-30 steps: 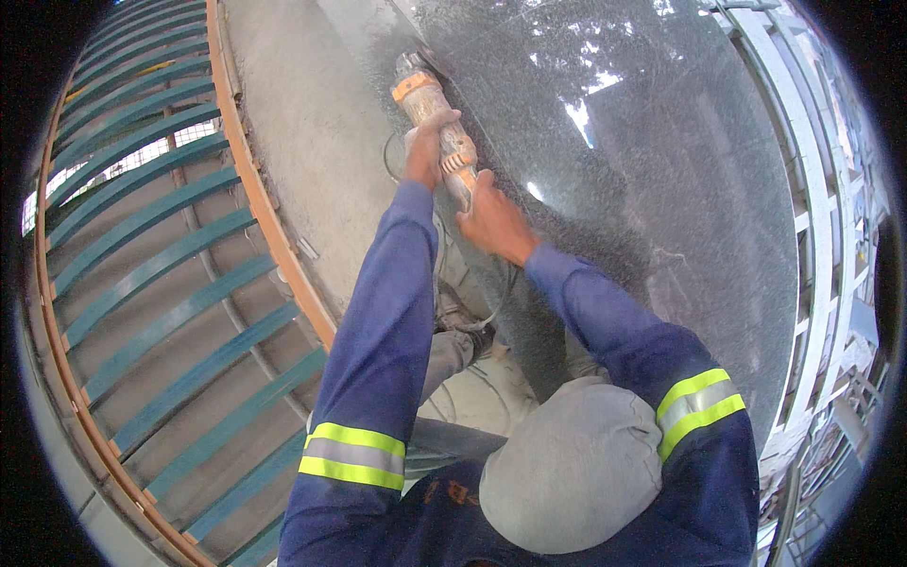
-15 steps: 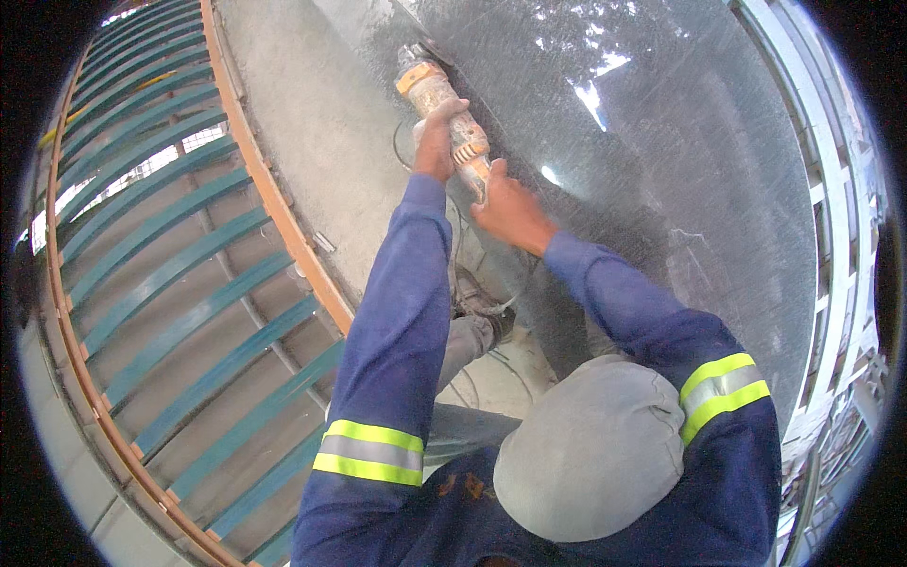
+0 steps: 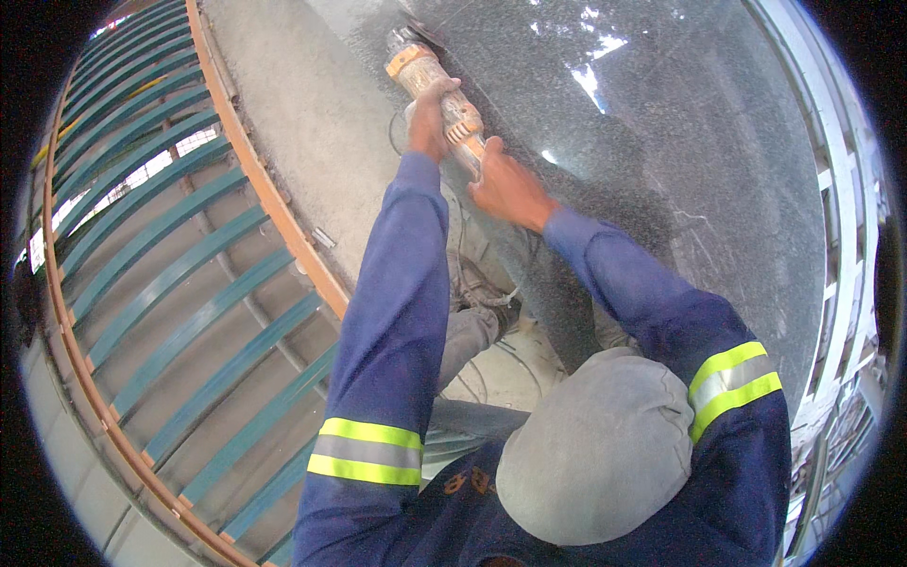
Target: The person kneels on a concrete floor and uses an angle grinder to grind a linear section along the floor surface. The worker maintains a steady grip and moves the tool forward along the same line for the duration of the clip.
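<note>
My left hand (image 3: 429, 121) is wrapped round the dusty orange body of an angle grinder (image 3: 423, 77), just behind its head. My right hand (image 3: 510, 187) grips the rear handle. The grinder's dark disc (image 3: 427, 36) sits at the upper end, tilted along the border between a pale dusty strip (image 3: 283, 123) and a dark glossy speckled slab (image 3: 680, 132); whether it touches cannot be told. A thin cord (image 3: 397, 142) loops beside the grinder.
A railing of curved teal slats (image 3: 184, 302) with an orange rail (image 3: 269, 194) runs down the left. A white metal frame (image 3: 841, 217) borders the right. Cables (image 3: 515, 364), my grey-trousered leg (image 3: 458, 340) and a grey cloth cap (image 3: 590, 444) are lower down.
Both hands and the grinder have moved up in the picture, shifting right and then slightly back left, with the grip unchanged.
</note>
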A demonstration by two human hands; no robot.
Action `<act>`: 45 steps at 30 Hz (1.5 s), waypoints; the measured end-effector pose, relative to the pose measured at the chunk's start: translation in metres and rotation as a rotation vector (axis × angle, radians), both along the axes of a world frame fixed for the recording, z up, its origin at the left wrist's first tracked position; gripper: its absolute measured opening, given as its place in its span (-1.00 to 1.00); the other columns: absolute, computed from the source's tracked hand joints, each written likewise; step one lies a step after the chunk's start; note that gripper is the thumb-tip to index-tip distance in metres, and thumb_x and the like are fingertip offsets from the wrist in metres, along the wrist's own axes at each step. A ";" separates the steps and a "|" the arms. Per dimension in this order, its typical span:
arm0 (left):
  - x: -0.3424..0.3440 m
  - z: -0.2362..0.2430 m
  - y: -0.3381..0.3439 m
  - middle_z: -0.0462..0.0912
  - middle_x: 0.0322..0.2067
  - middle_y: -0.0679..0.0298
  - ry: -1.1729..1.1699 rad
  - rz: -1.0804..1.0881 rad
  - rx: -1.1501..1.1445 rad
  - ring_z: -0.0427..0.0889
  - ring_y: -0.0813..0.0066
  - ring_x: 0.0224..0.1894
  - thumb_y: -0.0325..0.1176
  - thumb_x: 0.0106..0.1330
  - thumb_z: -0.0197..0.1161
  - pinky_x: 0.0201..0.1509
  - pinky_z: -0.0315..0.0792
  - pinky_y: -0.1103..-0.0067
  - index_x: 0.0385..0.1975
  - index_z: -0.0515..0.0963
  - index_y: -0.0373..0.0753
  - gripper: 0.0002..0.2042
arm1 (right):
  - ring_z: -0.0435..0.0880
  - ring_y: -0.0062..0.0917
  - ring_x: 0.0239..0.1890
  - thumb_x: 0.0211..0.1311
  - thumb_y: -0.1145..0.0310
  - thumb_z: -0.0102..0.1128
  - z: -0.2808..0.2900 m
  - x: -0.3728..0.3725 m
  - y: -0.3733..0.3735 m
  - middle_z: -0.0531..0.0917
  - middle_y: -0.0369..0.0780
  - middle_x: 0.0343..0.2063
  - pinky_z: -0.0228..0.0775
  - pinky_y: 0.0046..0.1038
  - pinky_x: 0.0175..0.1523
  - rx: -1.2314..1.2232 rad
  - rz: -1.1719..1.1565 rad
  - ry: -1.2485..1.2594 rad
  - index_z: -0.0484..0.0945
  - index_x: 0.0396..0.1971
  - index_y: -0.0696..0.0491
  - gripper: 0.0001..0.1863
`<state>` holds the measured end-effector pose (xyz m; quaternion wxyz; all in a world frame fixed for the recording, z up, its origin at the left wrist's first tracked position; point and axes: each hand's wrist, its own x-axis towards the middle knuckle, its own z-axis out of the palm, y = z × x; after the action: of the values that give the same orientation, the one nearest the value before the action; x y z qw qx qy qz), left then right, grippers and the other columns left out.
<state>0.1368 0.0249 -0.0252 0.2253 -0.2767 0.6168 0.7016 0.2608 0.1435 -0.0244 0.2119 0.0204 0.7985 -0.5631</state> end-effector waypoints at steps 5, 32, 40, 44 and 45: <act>-0.003 -0.003 -0.003 0.55 -0.49 0.21 -0.025 0.008 0.013 0.62 0.35 -0.55 -0.31 0.10 0.32 -0.49 0.59 0.41 -0.19 0.44 -0.27 -0.68 | 0.67 0.18 -0.19 0.12 0.35 0.27 0.010 -0.003 0.001 0.62 0.30 -0.29 0.51 0.01 -0.06 0.043 0.041 -0.058 0.20 -0.10 0.36 -0.47; 0.000 -0.003 0.001 0.56 -0.45 0.20 -0.023 0.012 -0.004 0.64 0.31 -0.51 -0.30 0.09 0.35 -0.44 0.60 0.37 -0.14 0.44 -0.30 -0.62 | 0.70 0.11 -0.22 0.12 0.30 0.29 -0.002 0.001 0.003 0.63 0.29 -0.28 0.55 -0.04 -0.13 0.055 0.041 -0.053 0.20 -0.06 0.36 -0.42; 0.002 -0.024 -0.010 0.52 -0.52 0.16 -0.002 -0.016 0.082 0.61 0.27 -0.57 -0.26 0.14 0.33 -0.48 0.60 0.32 -0.17 0.37 -0.29 -0.63 | 0.74 -0.33 -0.51 0.06 0.21 0.38 -0.002 0.003 0.011 0.68 0.00 -0.53 0.54 -0.27 -0.35 -0.291 0.024 -0.350 0.50 -0.15 0.40 -0.45; 0.003 -0.027 -0.020 0.53 -0.51 0.15 -0.029 -0.007 0.078 0.61 0.26 -0.57 -0.26 0.14 0.33 -0.49 0.60 0.34 -0.15 0.36 -0.31 -0.61 | 0.73 -0.33 -0.57 0.05 0.21 0.38 0.011 0.006 0.008 0.66 -0.05 -0.62 0.53 -0.27 -0.39 -0.239 0.014 -0.351 0.59 -0.33 0.36 -0.56; 0.005 -0.024 -0.017 0.53 -0.51 0.14 -0.032 0.000 0.096 0.62 0.26 -0.57 -0.25 0.14 0.33 -0.49 0.60 0.34 -0.14 0.36 -0.31 -0.60 | 0.72 -0.33 -0.57 0.05 0.21 0.38 0.012 0.007 0.009 0.66 -0.05 -0.63 0.53 -0.26 -0.39 -0.221 0.014 -0.356 0.60 -0.36 0.35 -0.58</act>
<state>0.1421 0.0078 -0.0489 0.2483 -0.2766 0.5787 0.7259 0.2682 0.1525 -0.0123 0.3544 0.0908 0.6818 -0.6334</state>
